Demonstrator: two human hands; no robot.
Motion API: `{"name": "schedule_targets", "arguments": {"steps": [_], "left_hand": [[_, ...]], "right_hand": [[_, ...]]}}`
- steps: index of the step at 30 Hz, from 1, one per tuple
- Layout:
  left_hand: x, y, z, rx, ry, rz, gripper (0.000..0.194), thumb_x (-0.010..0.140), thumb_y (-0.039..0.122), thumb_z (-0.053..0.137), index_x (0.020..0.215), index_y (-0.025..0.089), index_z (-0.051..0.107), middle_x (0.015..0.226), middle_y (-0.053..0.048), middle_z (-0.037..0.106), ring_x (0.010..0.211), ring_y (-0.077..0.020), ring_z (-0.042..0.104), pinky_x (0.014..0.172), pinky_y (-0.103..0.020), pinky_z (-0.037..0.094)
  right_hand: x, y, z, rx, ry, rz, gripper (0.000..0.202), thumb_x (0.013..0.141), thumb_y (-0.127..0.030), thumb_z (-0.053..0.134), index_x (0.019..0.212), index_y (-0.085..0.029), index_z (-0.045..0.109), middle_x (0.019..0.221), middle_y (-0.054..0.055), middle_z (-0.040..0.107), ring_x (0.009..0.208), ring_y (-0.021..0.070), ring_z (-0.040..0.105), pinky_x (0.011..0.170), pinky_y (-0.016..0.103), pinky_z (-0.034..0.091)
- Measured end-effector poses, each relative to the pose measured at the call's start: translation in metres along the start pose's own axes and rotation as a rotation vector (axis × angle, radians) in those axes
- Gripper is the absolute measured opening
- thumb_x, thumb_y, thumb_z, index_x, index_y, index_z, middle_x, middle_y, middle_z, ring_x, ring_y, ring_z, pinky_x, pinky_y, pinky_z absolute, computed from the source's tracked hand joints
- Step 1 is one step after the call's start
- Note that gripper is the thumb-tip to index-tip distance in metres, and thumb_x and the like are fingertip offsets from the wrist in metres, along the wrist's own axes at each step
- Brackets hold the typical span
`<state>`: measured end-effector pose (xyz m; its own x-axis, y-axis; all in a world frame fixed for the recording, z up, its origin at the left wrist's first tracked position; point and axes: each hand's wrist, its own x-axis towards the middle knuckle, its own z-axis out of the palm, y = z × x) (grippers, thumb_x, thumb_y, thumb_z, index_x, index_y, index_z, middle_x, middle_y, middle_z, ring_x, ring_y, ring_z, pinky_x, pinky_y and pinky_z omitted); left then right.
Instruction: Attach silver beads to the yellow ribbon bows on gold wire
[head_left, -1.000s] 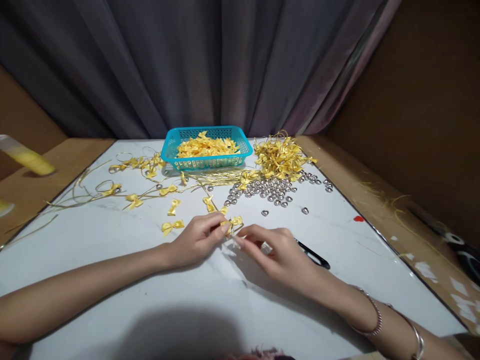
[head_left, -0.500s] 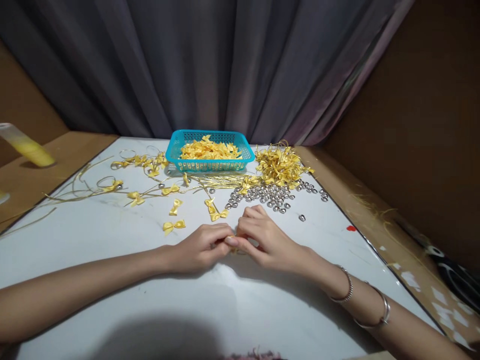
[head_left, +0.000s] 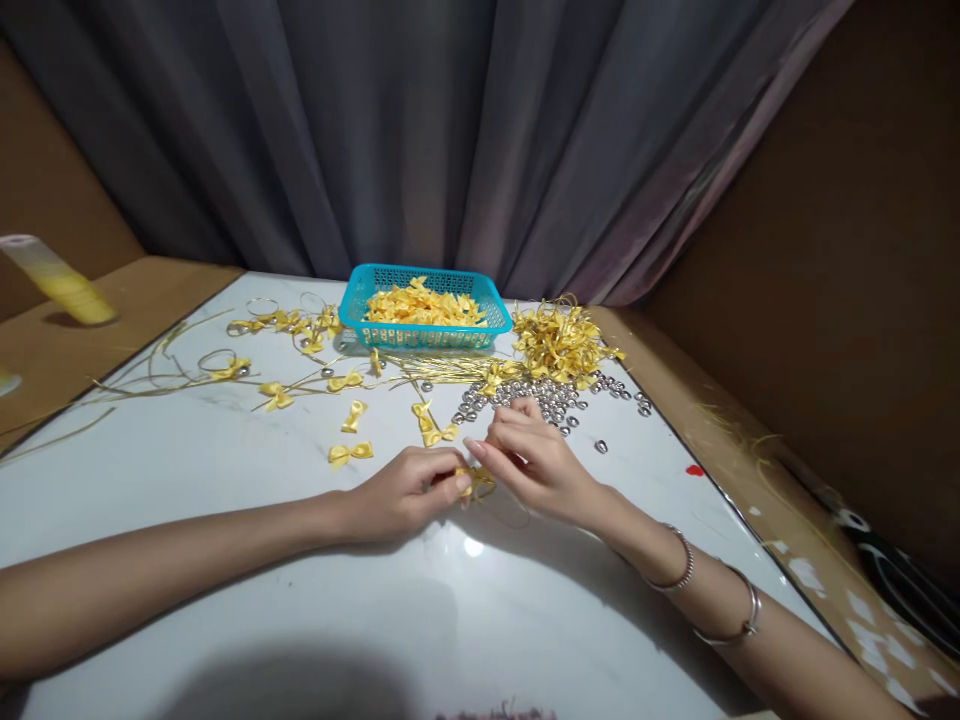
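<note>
My left hand (head_left: 416, 490) pinches a yellow ribbon bow (head_left: 466, 483) between thumb and fingers, above the table's middle. A thin gold cord (head_left: 484, 484) loops out from the bow towards the right. Close by on that side is my right hand (head_left: 536, 455), its fingers curled in and its thumb pointing at the bow. Whatever those curled fingers hold, if anything, is hidden. Loose yellow bows (head_left: 435, 425) lie just beyond my hands. Behind my right hand spreads a heap of small silver beads (head_left: 551, 398).
A blue basket (head_left: 426, 338) filled with yellow bows stands at the back. Beside it sits a pile of corded bows (head_left: 562, 340). Gold cords (head_left: 450, 368) stretch across the table. A yellow spool (head_left: 75, 298) is at the far left, black-handled scissors (head_left: 900, 575) at the right.
My right hand has moved slightly away from my left, its thumb lifting off. The bow and cord in my left hand now show more. The view has shifted slightly.
</note>
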<state>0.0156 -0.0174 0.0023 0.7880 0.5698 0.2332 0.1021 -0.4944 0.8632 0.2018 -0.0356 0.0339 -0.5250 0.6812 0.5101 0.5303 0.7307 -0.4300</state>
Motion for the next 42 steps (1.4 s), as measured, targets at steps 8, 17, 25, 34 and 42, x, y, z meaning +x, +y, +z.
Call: {"name": "schedule_targets", "arguments": {"steps": [8, 17, 25, 34, 42], "left_hand": [[0.0, 0.0, 0.0, -0.03, -0.002, -0.003, 0.026, 0.089, 0.027, 0.037, 0.071, 0.015, 0.052, 0.067, 0.001, 0.052, 0.062, -0.0108, 0.047, 0.06, -0.023, 0.037], [0.0, -0.003, -0.002, -0.096, -0.017, -0.063, 0.028, 0.089, 0.029, 0.037, 0.072, 0.014, 0.053, 0.066, 0.001, 0.052, 0.062, -0.0112, 0.047, 0.059, -0.023, 0.037], [0.001, -0.006, 0.001, -0.045, -0.066, -0.08, 0.028, 0.088, 0.026, 0.04, 0.062, 0.016, 0.043, 0.056, 0.005, 0.039, 0.052, -0.0083, 0.036, 0.051, -0.021, 0.029], [0.003, -0.01, -0.002, 0.085, -0.12, -0.001, 0.026, 0.087, 0.025, 0.037, 0.063, 0.017, 0.039, 0.058, 0.004, 0.038, 0.055, -0.0097, 0.037, 0.054, -0.022, 0.03], [0.003, -0.01, -0.003, 0.027, -0.146, -0.039, 0.027, 0.088, 0.028, 0.037, 0.064, 0.017, 0.044, 0.059, 0.003, 0.042, 0.056, -0.0102, 0.04, 0.054, -0.022, 0.032]], "right_hand": [[-0.004, 0.001, 0.001, 0.117, -0.217, 0.036, 0.046, 0.095, -0.042, 0.034, 0.057, -0.017, 0.043, 0.053, -0.004, 0.038, 0.059, 0.0113, 0.037, 0.072, 0.031, 0.028], [-0.003, 0.0, 0.007, 0.123, -0.107, -0.006, 0.038, 0.096, -0.025, 0.034, 0.059, -0.018, 0.035, 0.055, -0.005, 0.031, 0.057, 0.0103, 0.033, 0.069, 0.031, 0.028], [0.022, 0.008, -0.052, 0.08, 0.419, 0.059, 0.038, 0.089, -0.019, 0.05, 0.054, -0.019, 0.036, 0.054, -0.004, 0.034, 0.055, 0.0107, 0.033, 0.06, 0.03, 0.029], [0.028, 0.018, -0.153, -0.148, 0.972, 0.104, 0.044, 0.084, -0.016, 0.05, 0.048, -0.028, 0.028, 0.055, -0.002, 0.026, 0.048, 0.0132, 0.026, 0.05, 0.031, 0.019], [-0.006, 0.024, -0.144, -0.333, 0.658, 0.308, 0.025, 0.088, -0.028, 0.051, 0.065, -0.022, 0.059, 0.067, 0.002, 0.055, 0.065, 0.0152, 0.05, 0.063, 0.032, 0.037]]}}
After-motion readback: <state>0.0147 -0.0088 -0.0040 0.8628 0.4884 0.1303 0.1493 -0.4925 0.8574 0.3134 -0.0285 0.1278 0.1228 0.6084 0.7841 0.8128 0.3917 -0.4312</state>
